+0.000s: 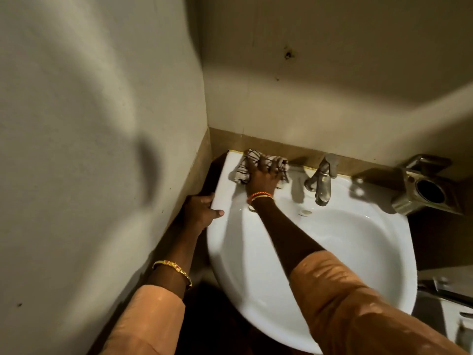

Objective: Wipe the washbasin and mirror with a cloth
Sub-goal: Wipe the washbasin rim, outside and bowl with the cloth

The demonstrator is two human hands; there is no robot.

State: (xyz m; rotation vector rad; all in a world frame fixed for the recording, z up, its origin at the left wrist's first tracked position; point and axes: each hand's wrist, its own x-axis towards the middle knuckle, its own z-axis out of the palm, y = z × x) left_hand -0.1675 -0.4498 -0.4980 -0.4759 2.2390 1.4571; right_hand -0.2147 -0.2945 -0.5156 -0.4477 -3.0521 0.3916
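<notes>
Two hands at a white washbasin in a wall corner, one bracing, one wiping with a cloth.

On the left a pale wall [89,124] carries a broad shadow. Beside it the left hand [201,210] grips the left rim of the washbasin [345,252], fingers curled over the edge and thumb lying on top; a gold bangle [172,269] sits on that forearm above a peach sleeve [153,316]. Further right, the right hand [263,179] presses down on a crumpled striped cloth [245,165], fingers curled into it, at the back left corner of the basin ledge against the wall. Just right of the cloth stands a dull metal tap [321,183], apart from it. At the far right a metal holder [425,187] is fixed near the basin's back edge.
</notes>
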